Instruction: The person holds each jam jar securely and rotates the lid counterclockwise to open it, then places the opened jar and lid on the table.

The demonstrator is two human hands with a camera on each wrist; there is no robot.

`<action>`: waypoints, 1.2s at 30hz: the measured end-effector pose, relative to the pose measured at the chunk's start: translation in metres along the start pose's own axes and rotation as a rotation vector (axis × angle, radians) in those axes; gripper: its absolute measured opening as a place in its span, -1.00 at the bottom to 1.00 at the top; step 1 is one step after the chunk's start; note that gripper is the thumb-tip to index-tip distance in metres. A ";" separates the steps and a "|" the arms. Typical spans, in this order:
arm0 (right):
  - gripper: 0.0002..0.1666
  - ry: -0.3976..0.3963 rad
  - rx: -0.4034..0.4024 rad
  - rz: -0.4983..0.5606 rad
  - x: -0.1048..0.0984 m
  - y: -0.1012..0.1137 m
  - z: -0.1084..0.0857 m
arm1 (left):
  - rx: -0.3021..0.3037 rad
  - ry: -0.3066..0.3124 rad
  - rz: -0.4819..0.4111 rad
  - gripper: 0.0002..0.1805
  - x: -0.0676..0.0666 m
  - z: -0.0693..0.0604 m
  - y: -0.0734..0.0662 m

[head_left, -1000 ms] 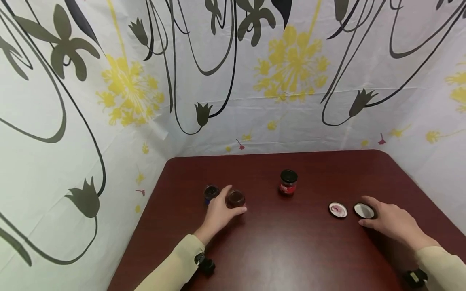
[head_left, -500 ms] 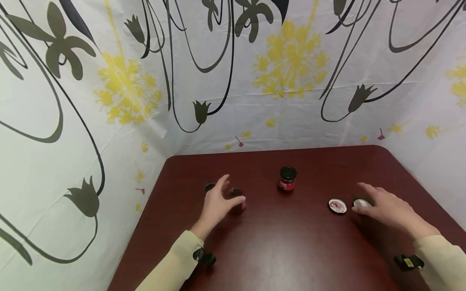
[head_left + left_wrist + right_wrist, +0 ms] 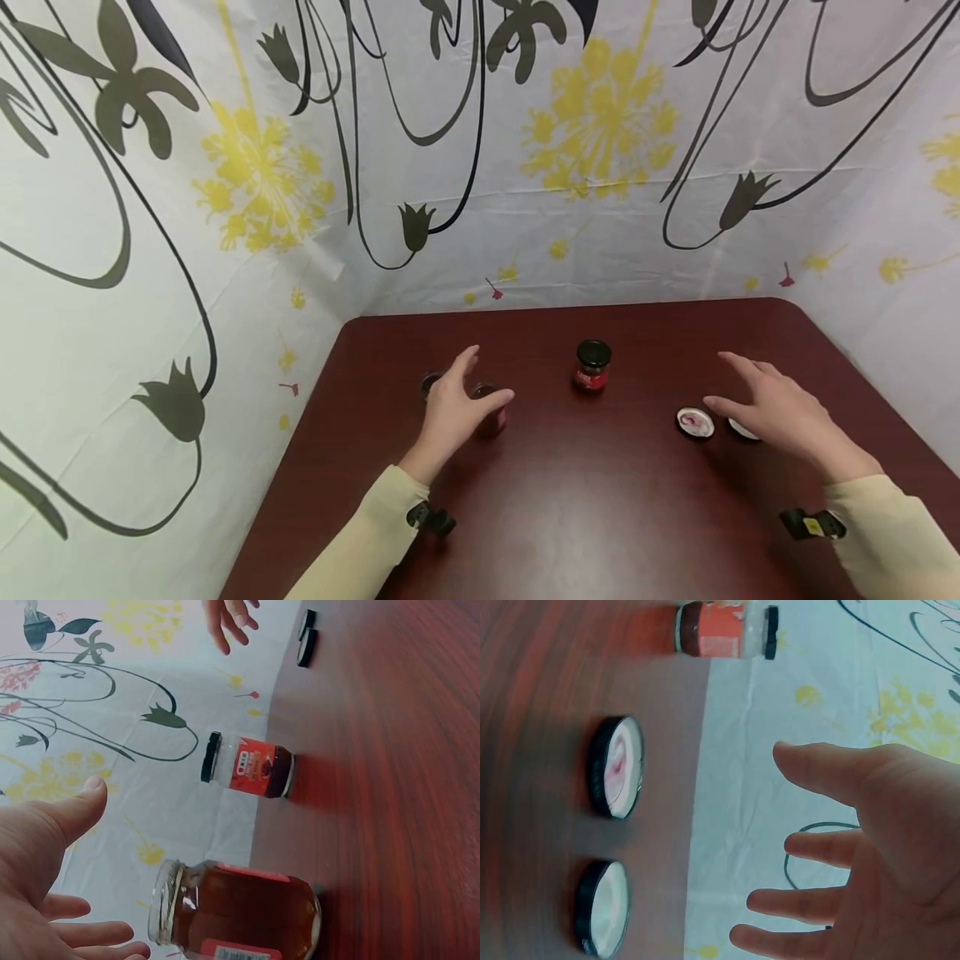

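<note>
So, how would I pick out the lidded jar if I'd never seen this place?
Start with the dark red table and look toward its back, in front of the patterned cloth. There, between the left hand and the two upturned lids, stands an upright jar with a red label. Its black lid is on, while the brown-filled jar by the left hand has none.

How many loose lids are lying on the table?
2: a pink-stained lid on the right of the table, and a second lid beside it, partly behind the right hand in the head view.
</note>
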State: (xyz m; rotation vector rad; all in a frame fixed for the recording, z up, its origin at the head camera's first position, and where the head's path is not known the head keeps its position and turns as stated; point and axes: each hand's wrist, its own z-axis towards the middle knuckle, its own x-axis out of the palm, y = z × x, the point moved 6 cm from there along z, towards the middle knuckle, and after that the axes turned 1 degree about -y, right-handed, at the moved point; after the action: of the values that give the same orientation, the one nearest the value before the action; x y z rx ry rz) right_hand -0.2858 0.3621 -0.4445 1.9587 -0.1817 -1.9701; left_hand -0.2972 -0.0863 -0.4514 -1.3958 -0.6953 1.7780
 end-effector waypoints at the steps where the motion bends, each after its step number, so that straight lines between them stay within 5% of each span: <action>1: 0.11 -0.007 0.001 0.004 0.000 0.002 0.001 | 0.014 -0.008 -0.001 -0.01 0.000 0.000 -0.002; 10: 0.10 -0.049 -0.019 0.042 -0.002 0.020 0.009 | 0.119 -0.068 0.021 0.00 0.004 0.001 -0.021; 36: 0.04 -0.083 -0.038 0.092 -0.007 0.051 0.018 | 0.153 -0.045 -0.017 -0.04 0.040 -0.007 -0.048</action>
State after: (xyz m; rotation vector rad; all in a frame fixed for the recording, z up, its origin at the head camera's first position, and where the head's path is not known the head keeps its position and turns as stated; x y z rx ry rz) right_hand -0.2960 0.3139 -0.4204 1.8127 -0.2491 -1.9824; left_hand -0.2836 -0.0265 -0.4369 -1.2476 -0.5804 1.8144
